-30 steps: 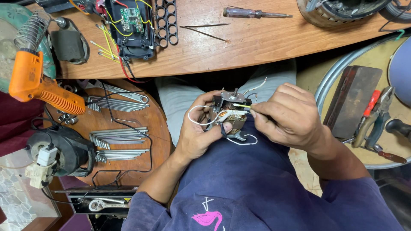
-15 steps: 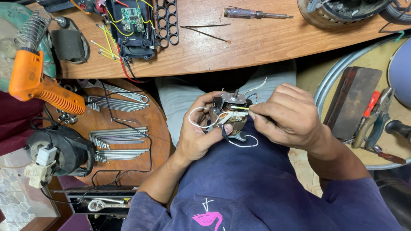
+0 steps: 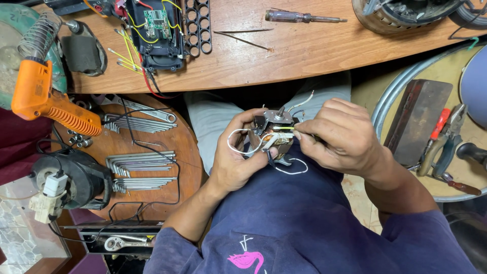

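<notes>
I find the small motor [image 3: 274, 133] over the lap, cupped by the left hand [image 3: 234, 161]; the right hand [image 3: 341, 138] pinches its white wire [image 3: 284, 136]. I judge it dense, rigid; leads fragile. Grip the frame. Workbench [image 3: 304, 50] beyond.

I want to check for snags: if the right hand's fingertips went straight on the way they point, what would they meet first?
The right hand points toward the small motor held in the left hand. Its fingertips already pinch a white wire there, so the motor body comes first, though depth is unclear.
</notes>
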